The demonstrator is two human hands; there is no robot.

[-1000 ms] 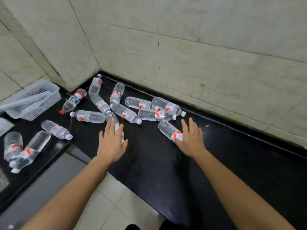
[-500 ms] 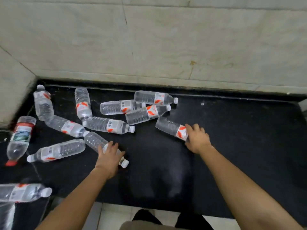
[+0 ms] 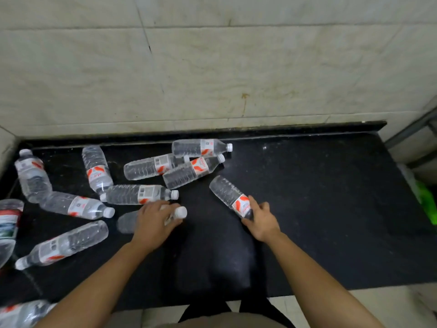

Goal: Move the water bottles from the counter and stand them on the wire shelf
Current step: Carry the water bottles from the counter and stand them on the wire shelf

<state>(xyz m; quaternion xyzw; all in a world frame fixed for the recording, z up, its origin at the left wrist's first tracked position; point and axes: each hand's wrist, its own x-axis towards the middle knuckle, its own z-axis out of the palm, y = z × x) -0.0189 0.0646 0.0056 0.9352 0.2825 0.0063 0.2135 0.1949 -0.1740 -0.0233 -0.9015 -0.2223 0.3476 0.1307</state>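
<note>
A pale tiled wall fills the far half of what we see. Below it the black counter runs from left to right. Grey metal bars stand past its far right corner, and something bright green lies off its right edge.

The clear water bottles all lie on their sides on the counter's left half. A far cluster of three touches near the wall. Left of it are a lone bottle and a crosswise bottle that meet at a cap. Further left we count three more, and the far-left bottle sits in the corner.

We reach in with both forearms from the near edge. Our left hand lies over the near bottle with its fingers curled down around the body. The bottle's white cap pokes out to the right. Our right hand grips the right bottle at its neck end, with the fingers wrapped over the label. The bottle's base points far and left, and it lies apart from the others.
</note>
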